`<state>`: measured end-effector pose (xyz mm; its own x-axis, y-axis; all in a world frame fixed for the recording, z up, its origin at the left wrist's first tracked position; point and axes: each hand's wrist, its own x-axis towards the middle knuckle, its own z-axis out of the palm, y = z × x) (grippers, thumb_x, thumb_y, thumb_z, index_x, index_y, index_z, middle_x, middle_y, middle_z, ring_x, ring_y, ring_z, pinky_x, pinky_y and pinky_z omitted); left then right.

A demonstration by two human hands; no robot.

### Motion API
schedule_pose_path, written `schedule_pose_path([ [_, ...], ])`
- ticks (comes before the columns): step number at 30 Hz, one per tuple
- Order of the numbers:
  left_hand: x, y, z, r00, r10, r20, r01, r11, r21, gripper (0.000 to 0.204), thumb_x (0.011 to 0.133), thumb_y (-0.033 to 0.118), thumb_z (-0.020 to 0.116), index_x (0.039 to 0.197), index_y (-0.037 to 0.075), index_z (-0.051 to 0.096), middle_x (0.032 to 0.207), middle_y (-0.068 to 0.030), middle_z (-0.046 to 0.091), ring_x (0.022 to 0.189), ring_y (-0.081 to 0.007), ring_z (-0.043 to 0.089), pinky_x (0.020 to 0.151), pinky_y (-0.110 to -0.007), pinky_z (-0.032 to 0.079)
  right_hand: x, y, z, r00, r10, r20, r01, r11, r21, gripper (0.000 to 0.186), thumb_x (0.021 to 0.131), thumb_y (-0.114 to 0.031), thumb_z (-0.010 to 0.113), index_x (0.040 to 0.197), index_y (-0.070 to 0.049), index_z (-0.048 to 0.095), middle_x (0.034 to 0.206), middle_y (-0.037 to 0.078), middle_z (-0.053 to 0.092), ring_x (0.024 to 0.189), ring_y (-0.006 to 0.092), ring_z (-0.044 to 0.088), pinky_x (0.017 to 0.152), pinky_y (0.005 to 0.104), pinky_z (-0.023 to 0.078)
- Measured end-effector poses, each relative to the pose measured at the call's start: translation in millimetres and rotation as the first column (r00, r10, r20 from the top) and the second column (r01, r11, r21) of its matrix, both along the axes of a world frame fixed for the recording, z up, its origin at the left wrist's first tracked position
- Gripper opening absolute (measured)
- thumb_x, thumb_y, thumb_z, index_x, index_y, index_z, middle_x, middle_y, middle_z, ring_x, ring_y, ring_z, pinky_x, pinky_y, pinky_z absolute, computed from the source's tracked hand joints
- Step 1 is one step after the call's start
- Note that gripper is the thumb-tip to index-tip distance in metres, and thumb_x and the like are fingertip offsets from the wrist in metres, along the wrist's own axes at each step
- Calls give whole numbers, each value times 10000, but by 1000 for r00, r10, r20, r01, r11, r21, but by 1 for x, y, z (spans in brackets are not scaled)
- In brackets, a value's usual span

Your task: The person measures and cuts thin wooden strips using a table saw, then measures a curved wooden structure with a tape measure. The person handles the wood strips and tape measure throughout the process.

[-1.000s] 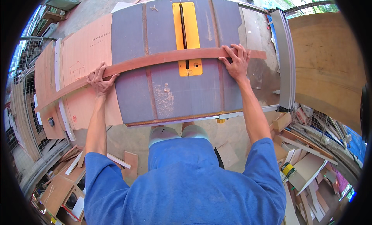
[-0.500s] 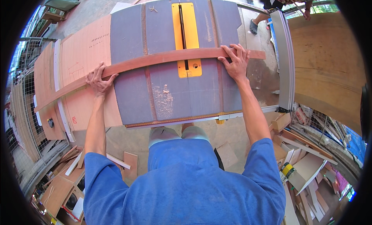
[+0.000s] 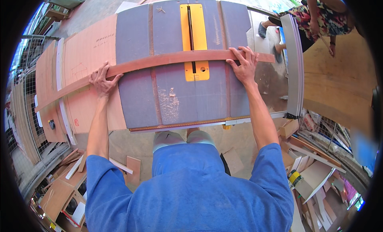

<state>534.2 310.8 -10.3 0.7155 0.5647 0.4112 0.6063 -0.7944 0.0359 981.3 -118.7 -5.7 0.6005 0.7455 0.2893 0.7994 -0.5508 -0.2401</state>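
Note:
A long reddish-brown wooden strip [image 3: 171, 58] lies across the grey top of a table saw [image 3: 135, 92], its right end past the grey top. It crosses a yellow insert plate [image 3: 201, 72], hiding part of the dark slot. On the strip's left part rests my left hand [image 3: 103, 81], fingers over the far edge and thumb along the near side. My right hand [image 3: 244, 66] grips it right of the plate in a similar way. Pale sawdust [image 3: 168, 102] is scattered on the top, nearer to me.
A plywood panel [image 3: 91, 112] extends the top leftward. At the right stands a grey metal fence [image 3: 294, 72], with a large wooden board [image 3: 335, 92] beyond. Another person [image 3: 319, 20] is at the upper right. Offcuts [image 3: 319, 180] are piled at the lower right.
The other person has come further into view at the upper right, beside the large board. My hands and the strip stay nearly where they were; the view has shifted slightly.

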Motion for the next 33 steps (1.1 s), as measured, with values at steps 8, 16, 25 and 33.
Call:
schedule_pose_path([
  [8, 4, 0, 2, 1000, 6, -14, -6, 1000, 6, 704, 688, 746, 824, 1176, 244, 743, 1342, 102, 705, 1173, -198, 613, 1147, -511, 249, 4, 0, -2, 1000, 1, 0, -1, 1000, -5, 542, 886, -662, 685, 1364, -407, 686, 1408, -11, 527, 1469, 292, 372, 1230, 696, 106],
  [16, 4, 0, 4, 1000, 4, -14, -4, 1000, 3, 698, 704, 719, 830, 1200, 237, 735, 1352, 94, 701, 1180, -204, 625, 1135, -499, 271, 6, 3, -2, 1000, -6, -7, 6, 1000, -18, 556, 885, -681, 673, 1370, -409, 683, 1408, -11, 524, 1474, 292, 365, 1239, 691, 104],
  [25, 5, 5, -1, 999, 31, -40, -30, 999, 22, 682, 708, 724, 825, 1192, 252, 735, 1356, 97, 700, 1165, -200, 637, 1123, -482, 282, 9, 7, -2, 1000, 1, 2, -1, 1000, -20, 563, 888, -699, 659, 1367, -406, 686, 1400, -7, 523, 1474, 272, 360, 1245, 681, 86],
  [33, 9, 6, 1, 999, 24, -34, -24, 1000, 17, 682, 708, 729, 822, 1195, 261, 735, 1361, 100, 696, 1173, -201, 628, 1125, -494, 268, 13, 9, -4, 1000, 5, 0, -5, 1000, -10, 560, 887, -695, 664, 1361, -399, 692, 1394, -10, 524, 1472, 267, 363, 1243, 686, 89],
])
